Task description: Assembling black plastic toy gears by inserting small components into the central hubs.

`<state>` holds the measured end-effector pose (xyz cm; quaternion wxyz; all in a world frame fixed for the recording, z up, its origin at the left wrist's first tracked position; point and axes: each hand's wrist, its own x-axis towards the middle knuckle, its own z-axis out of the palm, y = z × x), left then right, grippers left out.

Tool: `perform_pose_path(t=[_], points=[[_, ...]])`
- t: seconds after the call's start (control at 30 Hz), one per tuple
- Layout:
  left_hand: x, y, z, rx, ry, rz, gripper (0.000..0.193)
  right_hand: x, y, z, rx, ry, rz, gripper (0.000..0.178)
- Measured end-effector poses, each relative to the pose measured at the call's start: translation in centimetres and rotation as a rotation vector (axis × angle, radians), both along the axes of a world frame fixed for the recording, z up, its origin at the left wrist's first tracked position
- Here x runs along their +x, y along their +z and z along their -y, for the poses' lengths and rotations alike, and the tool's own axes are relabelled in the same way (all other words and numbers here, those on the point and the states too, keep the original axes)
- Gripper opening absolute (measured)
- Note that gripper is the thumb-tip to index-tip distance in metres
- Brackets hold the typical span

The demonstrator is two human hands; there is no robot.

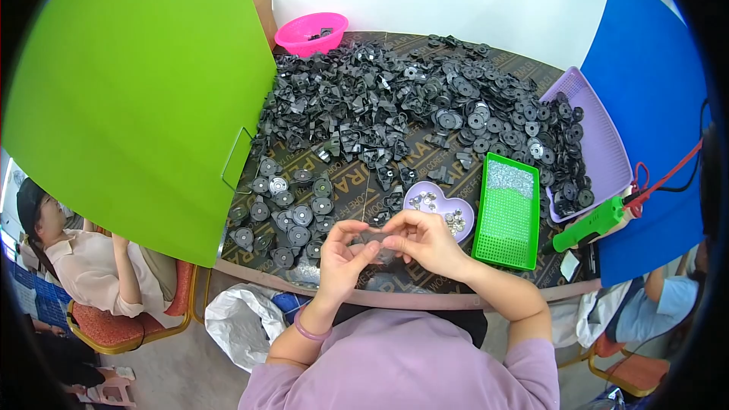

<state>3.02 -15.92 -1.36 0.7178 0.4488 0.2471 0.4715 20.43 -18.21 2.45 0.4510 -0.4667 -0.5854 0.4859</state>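
Observation:
Close to the table's front edge, my left hand point(345, 256) and my right hand point(427, 244) meet, fingertips almost touching. Both are closed in a pinch; whatever lies between the fingers is too small and covered to name. Just beyond my right hand is a light purple heart-shaped dish point(468, 213) with small metal pieces point(456, 222) in it. A green perforated tray point(505, 228) stands to its right, holding many tiny silvery parts point(510, 178) at its far end. Left of my left hand lie several round black plastic parts point(301, 215), spread out singly.
A heap of angular black parts point(326, 91) and black discs point(486, 118) covers the back. Purple basket point(600, 129), green power screwdriver point(588, 228) and cables are at right; a pink bowl point(311, 45) at the back. Green point(144, 83) and blue point(645, 114) panels flank the table. A person point(99, 258) sits left.

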Motion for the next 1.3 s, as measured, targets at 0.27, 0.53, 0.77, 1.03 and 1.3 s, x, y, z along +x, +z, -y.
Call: perform_pose_path(t=[0.27,0.53,0.77,1.03,1.3], points=[[0.2,-0.1,-1.1,-0.121,0.154,0.097,0.030,-0.9,0.3,0.5,0.777,-0.139,0.585,0.051],[-0.2,-0.1,-0.6,-0.328,-0.032,0.189,0.031,-1.1,-1.6,0.3,0.783,-0.153,0.694,0.042],[-1.1,-0.4,-0.4,-0.133,0.029,-0.024,0.035,-0.9,-1.6,0.6,0.632,-0.005,0.558,0.041],[-2.4,-0.5,-0.4,-0.162,0.060,-0.079,0.034,-1.9,-0.8,0.9,0.782,0.006,0.780,0.041],[-3.5,-0.5,-0.9,-0.185,-0.108,-0.103,0.029,-1.6,-0.9,-0.1,1.343,0.097,1.070,0.023]])
